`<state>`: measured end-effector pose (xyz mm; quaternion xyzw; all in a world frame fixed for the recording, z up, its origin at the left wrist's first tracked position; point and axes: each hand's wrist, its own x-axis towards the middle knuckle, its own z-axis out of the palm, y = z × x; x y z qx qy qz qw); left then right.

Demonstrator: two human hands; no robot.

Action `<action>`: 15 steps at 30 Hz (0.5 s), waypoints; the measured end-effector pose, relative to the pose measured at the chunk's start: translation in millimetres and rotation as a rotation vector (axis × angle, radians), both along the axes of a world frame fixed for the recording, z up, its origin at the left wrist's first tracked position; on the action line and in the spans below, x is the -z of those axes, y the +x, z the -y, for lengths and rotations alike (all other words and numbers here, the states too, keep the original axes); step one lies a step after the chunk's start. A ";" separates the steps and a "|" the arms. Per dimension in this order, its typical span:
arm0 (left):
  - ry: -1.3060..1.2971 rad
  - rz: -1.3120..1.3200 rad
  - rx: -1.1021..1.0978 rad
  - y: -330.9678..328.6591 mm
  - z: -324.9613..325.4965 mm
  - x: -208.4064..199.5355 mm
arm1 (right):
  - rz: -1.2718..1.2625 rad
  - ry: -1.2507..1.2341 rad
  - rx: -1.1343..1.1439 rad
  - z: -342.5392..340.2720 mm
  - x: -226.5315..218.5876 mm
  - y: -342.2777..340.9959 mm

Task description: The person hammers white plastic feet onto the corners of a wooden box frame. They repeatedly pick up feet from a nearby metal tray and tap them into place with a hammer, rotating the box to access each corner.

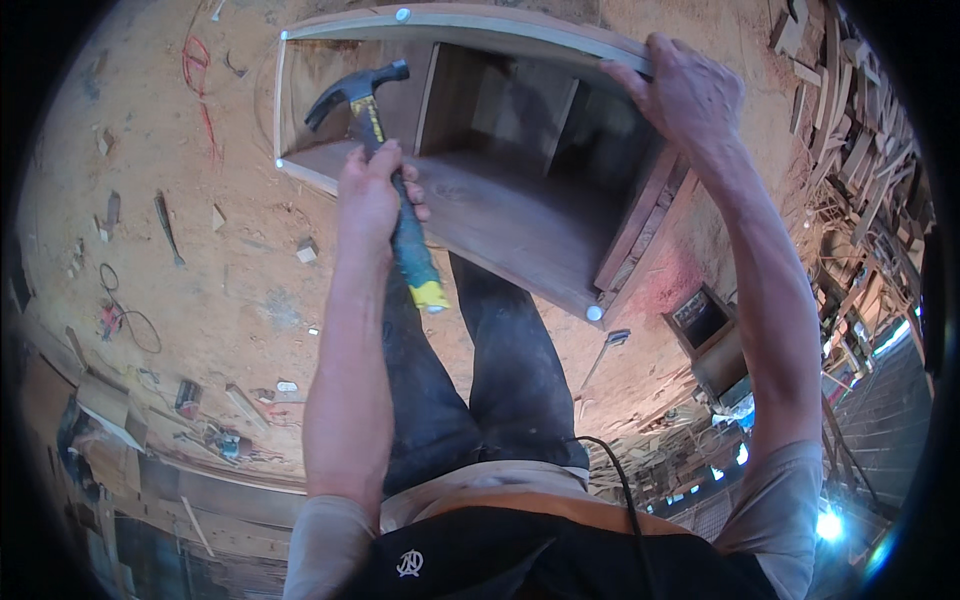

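A claw hammer [413,250] with a green and yellow handle is gripped in my left hand [372,195]. Its dark head points away from me, over the left part of a wooden cabinet [520,215]. The cabinet lies with its open side toward me, showing inner dividers and compartments. Small white round pads sit at several of its corners and on its far edge. My right hand [695,95] clasps the cabinet's far right edge, thumb on the near side and fingers over the rim.
Scrap wood lies in a big pile [860,170] on the right. A small wooden box [705,325] stands near my right forearm. Another hammer-like tool [610,345] lies on the dusty floor. To the left are a brush-like tool [168,228], a red cord [200,85] and wood offcuts [307,250].
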<state>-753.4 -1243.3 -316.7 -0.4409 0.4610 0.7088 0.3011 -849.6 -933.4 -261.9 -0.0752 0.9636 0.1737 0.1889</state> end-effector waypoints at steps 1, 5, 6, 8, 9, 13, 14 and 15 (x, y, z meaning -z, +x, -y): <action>0.023 0.034 -0.043 3.3 -18.9 -6.8 | 0.008 0.026 -0.020 -3.2 0.1 -3.8; 0.148 -0.031 0.027 26.8 -61.5 -22.3 | 0.091 -0.019 -0.117 -4.9 8.1 -15.9; 0.107 -0.049 0.178 35.2 -66.1 -23.8 | 0.086 -0.023 -0.141 -6.9 7.3 -16.4; -0.238 -0.257 0.560 49.5 -69.1 -22.0 | 0.075 -0.091 -0.141 -11.7 3.5 -16.7; -0.364 -0.428 0.731 53.1 -66.7 -19.6 | 0.072 -0.149 -0.109 -16.1 -1.1 -16.0; -0.687 -1.016 1.001 27.7 -29.1 -7.1 | -0.044 -0.291 0.038 -34.2 -19.5 -5.6; -0.717 -1.069 1.144 15.6 -21.3 -7.3 | -0.007 -0.308 0.069 -35.6 -19.7 -3.9; -0.746 -1.126 1.288 -2.6 -12.2 -7.8 | 0.027 -0.307 0.114 -36.8 -19.1 -2.8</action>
